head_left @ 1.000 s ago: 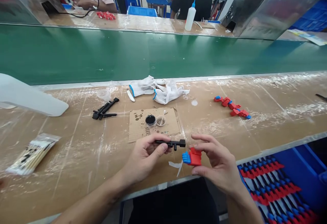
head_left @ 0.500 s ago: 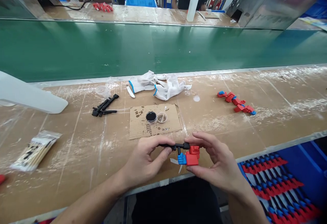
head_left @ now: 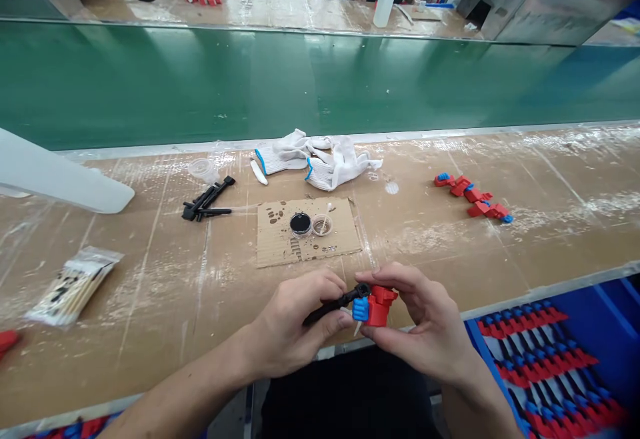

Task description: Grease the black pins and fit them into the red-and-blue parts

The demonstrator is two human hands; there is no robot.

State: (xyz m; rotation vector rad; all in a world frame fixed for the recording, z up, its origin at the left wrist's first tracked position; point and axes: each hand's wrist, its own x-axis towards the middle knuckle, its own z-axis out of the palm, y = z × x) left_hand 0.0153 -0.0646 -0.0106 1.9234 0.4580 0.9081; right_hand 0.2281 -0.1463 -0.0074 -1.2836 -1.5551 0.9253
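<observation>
My left hand (head_left: 293, 319) is closed, thumb and fingers pinching a slim black toy gun (head_left: 336, 303) that slants up to the right. In my right hand (head_left: 427, 322), fingers and thumb grip a red toy robot arm (head_left: 379, 307) with a blue fist (head_left: 360, 309) facing left. The gun's far end is at the top of the fist and the red part; whether it is seated in the fist I cannot tell. A thin white strip shows below the fist. On the cardboard piece (head_left: 267, 252) beyond stand a cup of black liquid (head_left: 301, 224) and a cup with a cotton swab (head_left: 323, 225).
Black toy guns (head_left: 207, 200) lie left, near bagged cotton swabs (head_left: 75, 285) and a large white plastic piece (head_left: 65, 175). White gloves (head_left: 330, 169) are by the green belt (head_left: 280, 85). Red-blue arms (head_left: 473, 197) lie right; a blue crate (head_left: 613, 339) holds more. People sit opposite.
The black gun has turned from nearly level to slanting, its left end lower, and its peg no longer shows above the fist. The red arm has tilted slightly. The camera view has shifted.
</observation>
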